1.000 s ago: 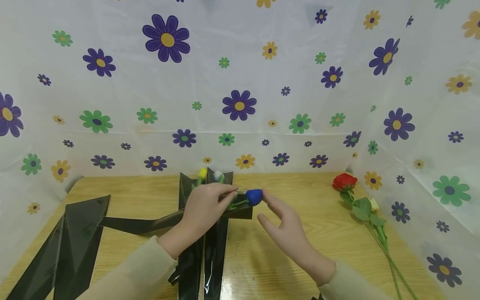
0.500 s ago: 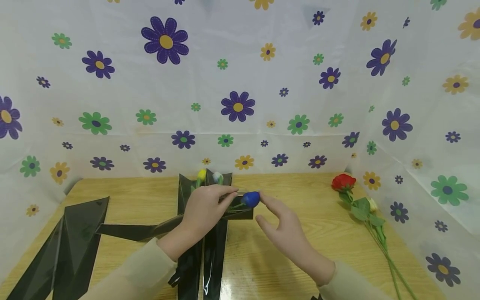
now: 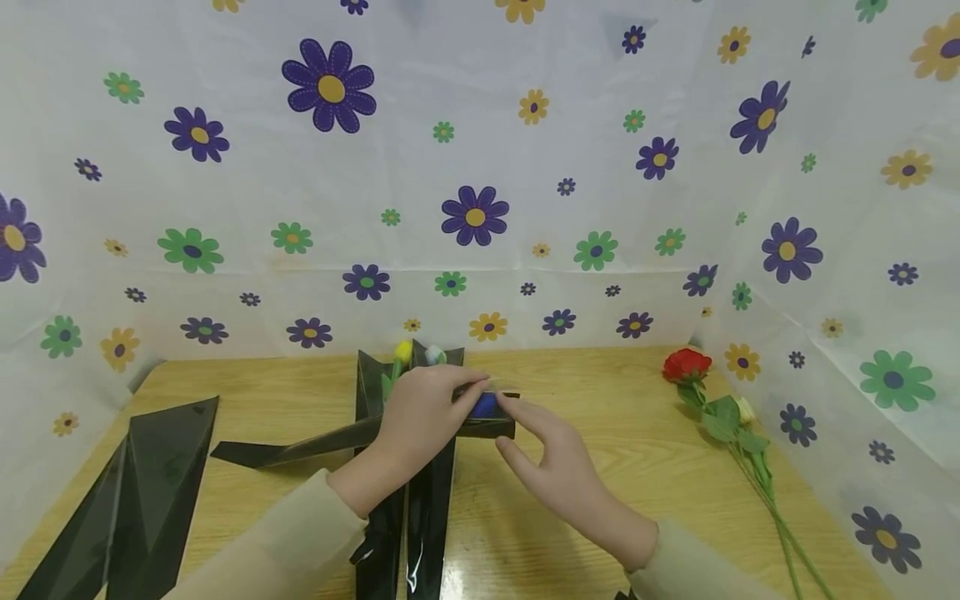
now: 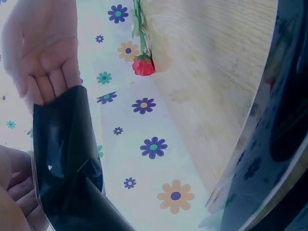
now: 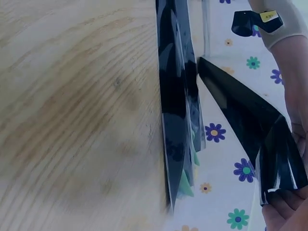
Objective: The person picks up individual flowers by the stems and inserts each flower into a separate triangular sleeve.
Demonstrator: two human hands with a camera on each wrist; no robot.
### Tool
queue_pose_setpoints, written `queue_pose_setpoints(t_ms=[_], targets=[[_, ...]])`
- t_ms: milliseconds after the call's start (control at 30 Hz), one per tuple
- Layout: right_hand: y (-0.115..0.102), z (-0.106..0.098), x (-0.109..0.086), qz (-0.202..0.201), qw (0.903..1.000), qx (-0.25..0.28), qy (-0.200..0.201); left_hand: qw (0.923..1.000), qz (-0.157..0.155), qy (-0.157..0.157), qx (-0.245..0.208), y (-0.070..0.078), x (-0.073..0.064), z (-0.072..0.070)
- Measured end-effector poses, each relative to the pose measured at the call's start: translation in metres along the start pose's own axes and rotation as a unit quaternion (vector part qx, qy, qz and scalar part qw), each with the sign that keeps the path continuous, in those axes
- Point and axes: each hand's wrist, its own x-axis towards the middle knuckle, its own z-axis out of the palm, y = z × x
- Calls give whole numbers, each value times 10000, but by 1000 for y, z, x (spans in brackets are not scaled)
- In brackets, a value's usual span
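My left hand [image 3: 420,417] pinches the upper edge of a long black flower sleeve [image 3: 300,448] near its mouth, held sideways above the table. Inside that mouth a blue tulip [image 3: 485,406] shows, partly covered by the film; its stem is hidden. My right hand [image 3: 558,471] has its fingertips right at the blossom and the sleeve's mouth, thumb held apart below. In the left wrist view, the right fingers [image 4: 57,84] reach in at the end of the sleeve [image 4: 67,149]. The right wrist view shows the sleeve [image 5: 240,110] narrowing to a point.
Beneath my hands lie two filled black sleeves [image 3: 431,500], with a yellow tulip [image 3: 403,351] and a pale blue tulip [image 3: 435,357] at their tops. More black sleeves [image 3: 161,475] lie on the left. A red rose [image 3: 686,365] and a white flower [image 3: 745,410] lie on the right.
The blue tulip has moved left, from outside the sleeve's mouth to inside it, with my right fingertips following. My left hand has shifted slightly right, still pinching the sleeve.
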Motion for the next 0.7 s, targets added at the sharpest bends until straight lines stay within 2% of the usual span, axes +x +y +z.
queue_pose_setpoints(t_ms=[133,300,400,500,600,700], targets=[[1,1,2,8,9999,107,-55,10000,40,-37,-56,4,1,0],[2,0,3,280,9992,262,-59,10000,76,-40,-42,5,2,0],[2,-2,3,526,9975,475,9,10000,80,-56,11,4,3,0],[4,-7,4,605,9947,802,209,9999,37,-110,-1,2,4,-1],[5,-13,6,733,9886,1193,547,9998,-64,-189,-61,0,6,-3],[5,-16,9,1072,9762,1683,846,9995,-189,-232,-60,-2,11,-6]])
